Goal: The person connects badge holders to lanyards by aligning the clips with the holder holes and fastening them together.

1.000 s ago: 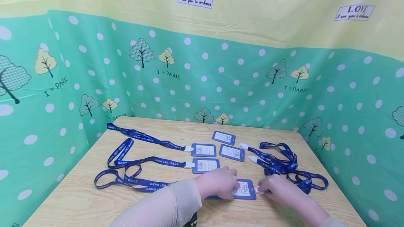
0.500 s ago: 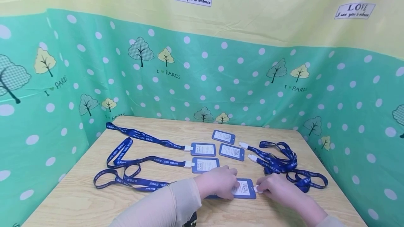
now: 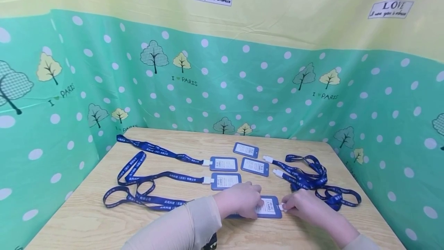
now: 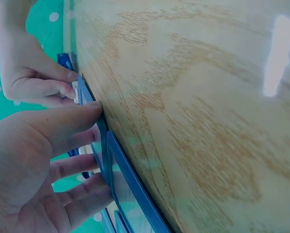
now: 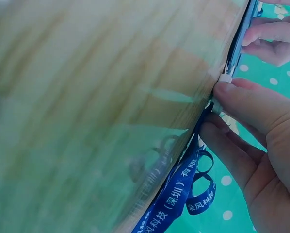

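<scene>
A blue badge holder (image 3: pixel 268 207) with a white ID/IC card lies flat near the table's front. My left hand (image 3: pixel 241 200) holds it, thumb on the near edge and fingers across it in the left wrist view. My right hand (image 3: pixel 306 205) pinches the white clip (image 5: pixel 225 77) of a blue lanyard (image 5: pixel 176 199) between thumb and fingers, at the holder's slotted right end. Whether the clip is through the slot cannot be told. A second badge holder (image 4: pixel 135 179) lies against the first, mostly covered by my left hand in the head view.
Two badge holders (image 3: pixel 223 164) on lanyards (image 3: pixel 163 151) lie behind my left hand. Two separate holders (image 3: pixel 254 166) are at the back middle. Bunched lanyards (image 3: pixel 312 176) with white clips (image 3: pixel 278 173) lie right. A patterned curtain (image 3: pixel 194 103) surrounds the wooden table (image 3: pixel 79 203).
</scene>
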The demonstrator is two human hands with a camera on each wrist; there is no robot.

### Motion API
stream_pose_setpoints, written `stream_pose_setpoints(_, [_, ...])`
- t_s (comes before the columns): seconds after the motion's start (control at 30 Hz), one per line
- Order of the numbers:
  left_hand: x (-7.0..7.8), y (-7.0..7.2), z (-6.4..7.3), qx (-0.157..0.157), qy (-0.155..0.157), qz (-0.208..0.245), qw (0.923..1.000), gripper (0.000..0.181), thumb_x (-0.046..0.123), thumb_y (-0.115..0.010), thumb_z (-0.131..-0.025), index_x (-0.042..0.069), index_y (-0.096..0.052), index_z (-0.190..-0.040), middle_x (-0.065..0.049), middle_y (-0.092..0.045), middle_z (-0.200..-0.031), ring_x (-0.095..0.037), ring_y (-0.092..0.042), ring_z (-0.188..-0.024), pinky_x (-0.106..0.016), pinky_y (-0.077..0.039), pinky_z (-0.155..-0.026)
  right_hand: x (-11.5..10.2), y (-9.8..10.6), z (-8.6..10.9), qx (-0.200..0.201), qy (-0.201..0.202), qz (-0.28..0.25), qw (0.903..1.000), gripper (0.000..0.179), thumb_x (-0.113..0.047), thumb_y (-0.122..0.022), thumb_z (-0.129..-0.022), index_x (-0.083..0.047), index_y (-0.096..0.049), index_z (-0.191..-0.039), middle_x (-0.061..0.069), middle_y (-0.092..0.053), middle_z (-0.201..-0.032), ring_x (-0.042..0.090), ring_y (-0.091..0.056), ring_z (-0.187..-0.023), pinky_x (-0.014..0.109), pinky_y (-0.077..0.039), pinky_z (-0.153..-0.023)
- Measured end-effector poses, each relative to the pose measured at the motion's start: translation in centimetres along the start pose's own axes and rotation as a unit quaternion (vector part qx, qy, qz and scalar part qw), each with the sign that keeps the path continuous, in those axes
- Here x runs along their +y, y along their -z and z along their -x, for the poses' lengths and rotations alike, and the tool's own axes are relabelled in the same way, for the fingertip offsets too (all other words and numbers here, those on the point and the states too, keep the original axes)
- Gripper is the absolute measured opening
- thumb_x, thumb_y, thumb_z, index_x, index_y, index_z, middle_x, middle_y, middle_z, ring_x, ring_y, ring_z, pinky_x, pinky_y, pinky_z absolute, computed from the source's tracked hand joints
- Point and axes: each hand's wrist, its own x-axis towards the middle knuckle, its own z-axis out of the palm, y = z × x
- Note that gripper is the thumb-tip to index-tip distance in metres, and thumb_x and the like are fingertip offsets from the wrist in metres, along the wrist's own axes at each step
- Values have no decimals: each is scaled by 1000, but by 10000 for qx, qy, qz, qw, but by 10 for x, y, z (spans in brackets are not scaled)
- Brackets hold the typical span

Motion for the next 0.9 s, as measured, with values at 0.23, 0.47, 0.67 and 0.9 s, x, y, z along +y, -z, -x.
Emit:
stream_pose_setpoints(0.23, [0,4,-2,68,-22,40,10000,37,47,-86,-77,33,-79,-110,12,-63,-105,-6,-57,-91,-22,-51,-89,2,-2,0,14,-120,-155,9998,24,-5,-82,-81,-25,-82,-94,2,-77,-104,24,-74,-97,30,-62,-76])
stream_pose_setpoints(0.47, [-2,3,-3,56,-72,80,9999,33,48,-86,-78,32,-80,-106,12,-63,-105,-4,-56,-90,-21,-51,-88,5,0,-2,-104,-360,-454,9983,25,-7,-84,-79,-26,-82,-94,1,-77,-103,23,-74,-95,30,-62,-76])
stream_pose_setpoints(0.67, [-2,5,-1,82,-185,35,9998,33,47,-85,-78,32,-80,-107,12,-60,-99,-4,-53,-85,-20,-51,-84,4,3,-4,-185,-465,-627,9968,25,-5,-85,-78,-26,-82,-91,1,-77,-102,23,-74,-95,30,-62,-76])
stream_pose_setpoints(0.9, [-1,6,0,53,-181,101,9998,32,46,-85,-79,32,-80,-107,12,-57,-96,-4,-50,-82,-19,-50,-80,3,3,-6,-277,-572,-692,9956,24,-5,-84,-79,-25,-82,-92,0,-78,-101,23,-74,-95,34,-62,-77])
